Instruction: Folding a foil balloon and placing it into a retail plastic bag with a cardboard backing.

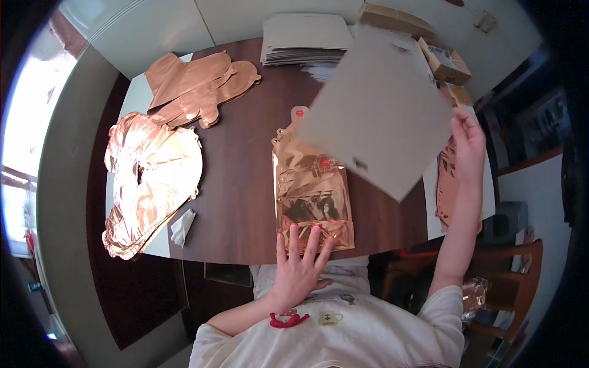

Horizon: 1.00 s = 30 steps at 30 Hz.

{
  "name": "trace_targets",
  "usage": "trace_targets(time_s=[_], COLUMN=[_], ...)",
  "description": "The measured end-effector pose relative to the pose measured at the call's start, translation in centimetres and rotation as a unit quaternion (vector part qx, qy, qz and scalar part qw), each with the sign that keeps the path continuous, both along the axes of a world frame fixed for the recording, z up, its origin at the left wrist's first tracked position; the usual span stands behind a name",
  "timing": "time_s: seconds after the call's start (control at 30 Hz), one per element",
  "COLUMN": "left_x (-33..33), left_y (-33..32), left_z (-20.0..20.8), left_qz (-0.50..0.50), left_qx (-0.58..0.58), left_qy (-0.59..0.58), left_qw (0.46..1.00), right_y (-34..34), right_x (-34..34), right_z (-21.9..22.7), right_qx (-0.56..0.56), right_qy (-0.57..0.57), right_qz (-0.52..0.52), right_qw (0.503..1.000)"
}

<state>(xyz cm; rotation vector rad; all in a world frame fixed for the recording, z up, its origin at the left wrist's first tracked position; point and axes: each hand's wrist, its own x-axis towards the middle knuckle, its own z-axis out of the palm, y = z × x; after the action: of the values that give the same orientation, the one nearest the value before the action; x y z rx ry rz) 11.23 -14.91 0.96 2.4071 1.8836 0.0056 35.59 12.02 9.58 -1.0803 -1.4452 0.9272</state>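
window [27, 101] blown out, left | foil [169, 153] glare | board [386, 110] blurred | edges bowed

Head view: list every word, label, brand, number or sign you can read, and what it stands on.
No readable text.
Gray card in the right hand: small dark marks, blurred.
Copper foil packet at the left hand: red marks, too small.
White shirt: small motifs, no legible lettering.

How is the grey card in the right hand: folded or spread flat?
Spread flat: the grey card shows one broad face without a fold, one corner in the right hand.
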Motion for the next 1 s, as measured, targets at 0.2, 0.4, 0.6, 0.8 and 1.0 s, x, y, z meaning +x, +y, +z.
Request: trace_targets(time_s=[0.2,0.4,0.6,0.8,1.0], left_x=[-0.1,-0.3,-0.4,-0.2,-0.3], left_y=[0.1,0.0,-0.1,-0.1,-0.3], left_z=[-0.1,-0.1,0.0,-0.2,-0.4], left_qz=[-0.004,-0.01,-0.008,-0.01,-0.009], left_qx=[0.005,-0.006,-0.012,-0.009,-0.006], left_qy=[-0.006,-0.004,-0.002,-0.018,-0.025], left_qw=[1.0,1.0,1.0,1.0,1.0], right_y=[-1.0,-2.9,-5.0,-3.6,-2.1], right_x=[4.9,3.0,-11.0,-20.9,-22.6], right_z=[-6.3,-7.5,-4.7,-6.6,-6.2], right_qx=[-0.125,0.051,0.114,0.094,-0.113], right_qy=[-0.142,-0.519,-0.401,-0.398,-0.412], right_qz=[0.044,-0.091,0.163,0.317,0.425], right_qw=[0.981,0.848,0.894,0.855,0.798])
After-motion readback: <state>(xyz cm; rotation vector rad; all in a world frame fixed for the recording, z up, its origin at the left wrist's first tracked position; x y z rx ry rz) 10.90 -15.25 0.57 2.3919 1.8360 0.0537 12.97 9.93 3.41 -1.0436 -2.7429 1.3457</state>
